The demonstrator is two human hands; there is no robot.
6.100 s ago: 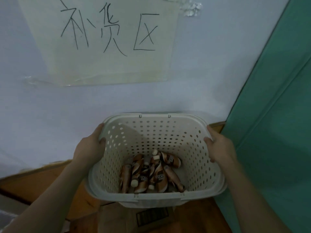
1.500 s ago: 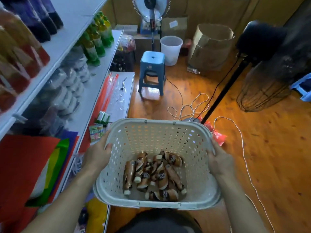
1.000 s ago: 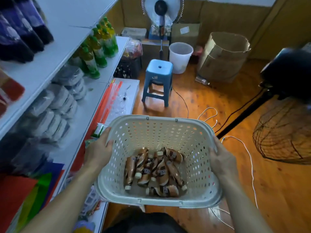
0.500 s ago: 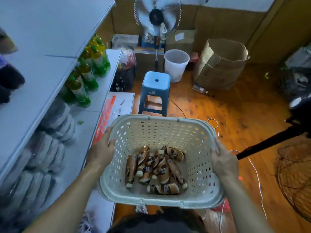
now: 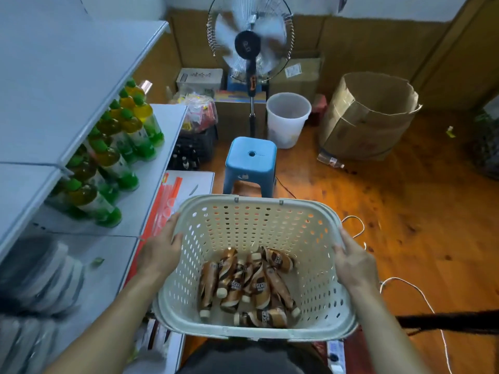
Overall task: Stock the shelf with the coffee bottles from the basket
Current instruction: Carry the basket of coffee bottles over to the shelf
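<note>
Item: cream perforated basket [image 5: 253, 211], carried level at waist height, the left hand [image 5: 159, 255] and right hand [image 5: 353, 263] each gripping an opposite side rim, likely to keep the load from sliding. Contents: coffee bottles [image 5: 243, 282], brown-labelled, lying loose in a heap on the basket floor, none yet shelved. Adjacent: white shelf [image 5: 151, 184] at left, holding green-capped bottles [image 5: 121, 147]; blue stool [image 5: 251, 163] just ahead.

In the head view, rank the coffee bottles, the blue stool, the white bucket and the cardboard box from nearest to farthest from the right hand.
From the right hand:
1. Coffee bottles, to its left, in the basket it holds.
2. Blue stool, ahead, just beyond the basket.
3. White bucket and cardboard box, farther back by the wall; too close to call.
</note>
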